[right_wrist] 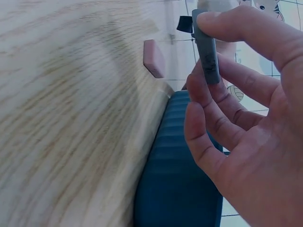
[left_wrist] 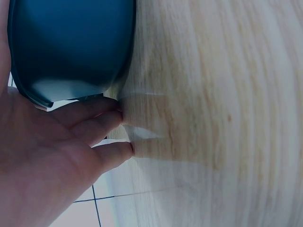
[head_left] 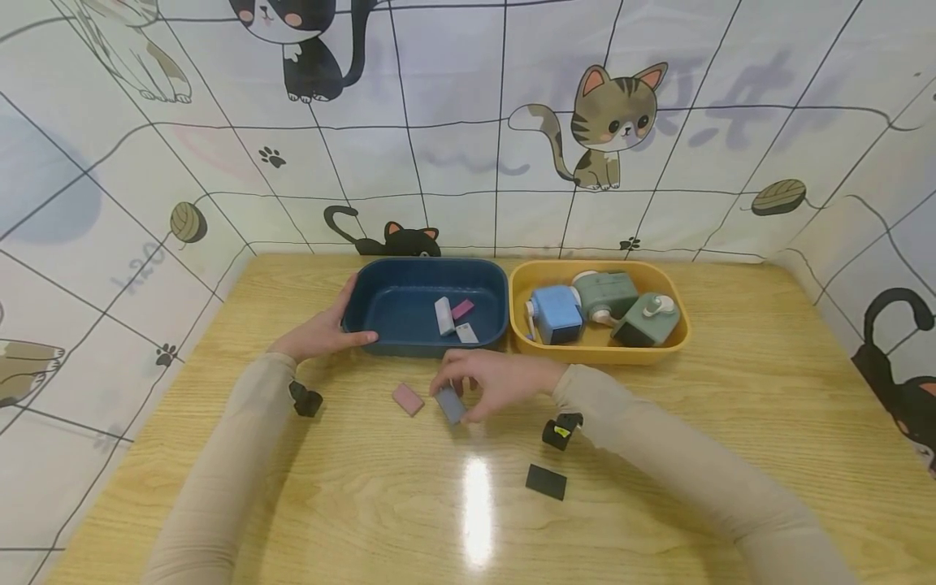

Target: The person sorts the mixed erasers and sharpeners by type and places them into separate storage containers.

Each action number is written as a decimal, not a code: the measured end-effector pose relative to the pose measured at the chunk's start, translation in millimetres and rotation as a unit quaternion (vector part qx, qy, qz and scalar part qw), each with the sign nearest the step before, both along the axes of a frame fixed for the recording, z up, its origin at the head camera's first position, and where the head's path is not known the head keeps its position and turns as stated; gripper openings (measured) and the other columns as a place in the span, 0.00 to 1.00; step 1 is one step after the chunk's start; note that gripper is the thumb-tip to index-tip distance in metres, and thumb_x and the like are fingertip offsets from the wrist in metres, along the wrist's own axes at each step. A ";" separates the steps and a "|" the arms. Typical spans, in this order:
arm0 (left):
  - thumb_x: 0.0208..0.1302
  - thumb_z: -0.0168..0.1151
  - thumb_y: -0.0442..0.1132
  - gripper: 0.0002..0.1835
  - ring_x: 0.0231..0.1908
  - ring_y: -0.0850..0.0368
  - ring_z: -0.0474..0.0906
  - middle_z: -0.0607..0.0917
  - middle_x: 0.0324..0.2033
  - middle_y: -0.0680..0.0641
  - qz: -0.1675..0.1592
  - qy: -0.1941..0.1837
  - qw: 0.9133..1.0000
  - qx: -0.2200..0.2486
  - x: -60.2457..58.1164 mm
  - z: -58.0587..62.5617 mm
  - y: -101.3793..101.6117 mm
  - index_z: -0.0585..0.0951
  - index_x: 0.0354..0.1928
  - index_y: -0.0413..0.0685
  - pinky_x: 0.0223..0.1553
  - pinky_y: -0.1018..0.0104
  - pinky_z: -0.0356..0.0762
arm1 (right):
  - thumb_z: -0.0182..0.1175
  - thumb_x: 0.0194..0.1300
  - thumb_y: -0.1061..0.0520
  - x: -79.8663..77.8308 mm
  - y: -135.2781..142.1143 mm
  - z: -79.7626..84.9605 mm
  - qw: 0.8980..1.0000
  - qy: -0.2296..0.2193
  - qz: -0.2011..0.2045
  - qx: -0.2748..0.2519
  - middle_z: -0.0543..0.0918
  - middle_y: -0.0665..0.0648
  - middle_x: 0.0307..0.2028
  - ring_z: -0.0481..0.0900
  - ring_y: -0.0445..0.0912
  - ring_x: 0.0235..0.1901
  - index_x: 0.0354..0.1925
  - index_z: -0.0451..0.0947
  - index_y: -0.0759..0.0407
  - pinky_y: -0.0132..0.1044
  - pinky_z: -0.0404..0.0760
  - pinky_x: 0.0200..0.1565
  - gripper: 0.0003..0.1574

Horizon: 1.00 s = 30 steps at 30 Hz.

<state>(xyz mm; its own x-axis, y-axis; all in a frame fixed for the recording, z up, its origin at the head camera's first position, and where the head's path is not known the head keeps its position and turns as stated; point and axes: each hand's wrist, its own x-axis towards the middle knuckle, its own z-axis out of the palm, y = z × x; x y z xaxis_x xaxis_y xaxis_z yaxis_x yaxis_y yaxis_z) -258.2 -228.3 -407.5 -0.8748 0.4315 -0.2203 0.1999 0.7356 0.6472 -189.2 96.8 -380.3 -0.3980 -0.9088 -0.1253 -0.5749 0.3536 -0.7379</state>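
Observation:
My right hand [head_left: 504, 379] pinches a small grey rectangular block [head_left: 450, 405] between thumb and fingers, in front of the blue bin. In the right wrist view the grey block [right_wrist: 207, 52] shows edge-on, with faint dark marks. My left hand [head_left: 319, 331] rests against the left end of the blue bin [head_left: 409, 348], thumb at its front rim. Its fingers [left_wrist: 90, 109] lie straight along that end in the left wrist view. A flat pink block [head_left: 408, 400] lies on the table left of the grey one. Inside the bin are a white block [head_left: 444, 316], a magenta block [head_left: 462, 309] and a flat white piece [head_left: 466, 333].
Right beside the blue bin stands a yellow bin [head_left: 600, 355] holding a blue bottle [head_left: 556, 311] and green pump bottles [head_left: 647, 322]. A flat black rectangle [head_left: 546, 482] lies on the wooden table [head_left: 366, 504] nearer me. Behind is a cat-print sheet [head_left: 453, 162].

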 end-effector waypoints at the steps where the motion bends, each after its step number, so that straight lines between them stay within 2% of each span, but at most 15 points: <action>1: 0.61 0.64 0.58 0.60 0.69 0.31 0.46 0.38 0.74 0.37 0.000 0.000 1.000 0.001 0.2 -0.1 0.0 0.25 0.74 0.62 0.65 0.38 0.49 | 0.70 0.55 0.61 -0.4 -0.5 0.7 1.000 0.003 0.000 -0.002 0.71 0.49 0.48 0.75 0.47 0.44 0.58 0.76 0.59 0.36 0.76 0.44 0.32; 9: 0.61 0.64 0.58 0.60 0.70 0.33 0.45 0.37 0.74 0.39 0.002 -0.001 1.000 0.010 0.3 -1.1 -0.4 0.25 0.74 0.62 0.65 0.38 0.49 | 0.70 0.55 0.63 -5.3 -4.7 5.8 1.000 0.006 -0.010 -0.015 0.71 0.50 0.48 0.76 0.49 0.45 0.59 0.75 0.61 0.41 0.77 0.45 0.32; 16: 0.60 0.64 0.58 0.60 0.69 0.32 0.47 0.38 0.74 0.39 0.003 -0.003 1.000 0.011 -0.3 -2.2 -1.2 0.25 0.74 0.66 0.65 0.39 0.50 | 0.70 0.54 0.63 -10.4 -9.4 8.0 0.999 0.034 -0.021 -0.020 0.72 0.51 0.48 0.75 0.45 0.42 0.58 0.76 0.61 0.36 0.76 0.42 0.31; 25: 0.61 0.65 0.57 0.60 0.70 0.33 0.45 0.38 0.74 0.39 0.001 0.000 1.000 0.020 0.3 -0.3 -0.1 0.26 0.75 0.60 0.65 0.39 0.49 | 0.70 0.54 0.64 -13.0 -13.9 11.5 0.999 0.011 -0.039 -0.027 0.72 0.52 0.47 0.75 0.43 0.43 0.58 0.76 0.62 0.32 0.77 0.45 0.31; 30: 0.61 0.65 0.55 0.60 0.70 0.33 0.46 0.39 0.74 0.38 0.002 -0.004 1.000 0.021 0.9 0.5 0.6 0.26 0.75 0.62 0.65 0.39 0.49 | 0.70 0.54 0.65 -16.2 -16.5 12.5 0.998 -0.003 -0.045 -0.036 0.72 0.53 0.47 0.76 0.43 0.43 0.57 0.76 0.63 0.36 0.78 0.48 0.31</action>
<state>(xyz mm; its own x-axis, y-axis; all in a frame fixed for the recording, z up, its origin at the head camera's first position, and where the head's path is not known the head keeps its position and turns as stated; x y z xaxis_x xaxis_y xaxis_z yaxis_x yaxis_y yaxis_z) -257.4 -227.7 -407.0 -0.8750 0.4368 -0.2086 0.1915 0.7081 0.6796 -205.4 80.3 -367.8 -0.4783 -0.8760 -0.0628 -0.5385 0.3490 -0.7670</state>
